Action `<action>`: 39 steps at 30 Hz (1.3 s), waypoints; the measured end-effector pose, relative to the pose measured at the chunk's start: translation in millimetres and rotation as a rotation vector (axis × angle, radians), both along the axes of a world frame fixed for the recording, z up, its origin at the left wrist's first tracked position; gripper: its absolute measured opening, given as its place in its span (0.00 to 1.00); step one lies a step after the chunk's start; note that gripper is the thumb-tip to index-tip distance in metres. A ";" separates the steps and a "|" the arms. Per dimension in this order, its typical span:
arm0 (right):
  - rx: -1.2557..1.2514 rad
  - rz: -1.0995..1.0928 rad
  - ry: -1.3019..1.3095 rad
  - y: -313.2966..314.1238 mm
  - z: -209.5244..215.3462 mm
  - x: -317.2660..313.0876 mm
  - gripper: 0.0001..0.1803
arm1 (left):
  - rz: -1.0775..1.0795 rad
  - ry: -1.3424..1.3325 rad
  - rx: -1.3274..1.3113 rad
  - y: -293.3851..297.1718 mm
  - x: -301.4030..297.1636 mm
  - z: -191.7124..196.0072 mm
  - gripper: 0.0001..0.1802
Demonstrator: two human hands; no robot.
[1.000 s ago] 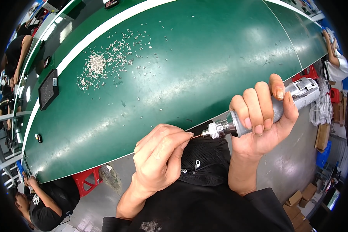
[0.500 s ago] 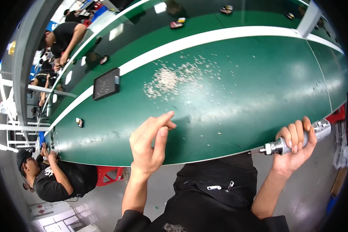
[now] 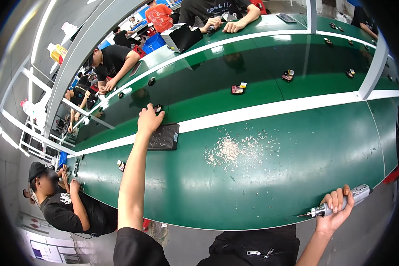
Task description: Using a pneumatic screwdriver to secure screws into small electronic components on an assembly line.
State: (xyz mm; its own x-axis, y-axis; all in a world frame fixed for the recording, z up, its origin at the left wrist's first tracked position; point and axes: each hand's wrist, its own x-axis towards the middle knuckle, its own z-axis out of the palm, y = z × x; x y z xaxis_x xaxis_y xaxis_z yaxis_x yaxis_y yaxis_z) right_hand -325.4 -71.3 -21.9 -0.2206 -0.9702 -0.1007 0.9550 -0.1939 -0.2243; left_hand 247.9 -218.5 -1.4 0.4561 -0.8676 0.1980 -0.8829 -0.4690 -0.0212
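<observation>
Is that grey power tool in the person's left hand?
No, the right hand grips the grey tool, while the left hand is at a small dark object.

smooth glossy tabletop (image 3: 181, 190); shiny metal-looking screwdriver (image 3: 319, 211); matt cloth sleeve (image 3: 139, 249).

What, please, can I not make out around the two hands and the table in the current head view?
All in the head view:
Small dark item: partly covered by the left hand; whether it is gripped is unclear.
Black tray: left end hidden behind the left forearm.
Grey handheld tool: middle covered by the right hand.
Pale pieces: too small to identify.
</observation>
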 end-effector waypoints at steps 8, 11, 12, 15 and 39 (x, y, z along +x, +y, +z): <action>0.071 -0.005 0.059 5.8 -0.5 0.1 0.07 | -0.018 0.009 -0.047 -24.0 30.2 -22.5 0.25; 0.060 0.002 0.057 9.3 1.9 -1.2 0.07 | -0.124 0.031 -0.118 -23.4 46.7 -28.1 0.24; 0.057 0.002 0.070 11.2 4.0 -1.6 0.07 | -0.145 0.044 -0.135 -26.2 45.6 -31.7 0.23; 0.037 0.051 0.097 8.5 3.6 -2.4 0.07 | -0.170 0.168 -0.230 -19.2 47.8 -27.0 0.22; -0.058 0.309 0.074 43.0 -7.1 1.8 0.07 | -1.356 0.435 -0.003 134.6 -386.4 2.5 0.19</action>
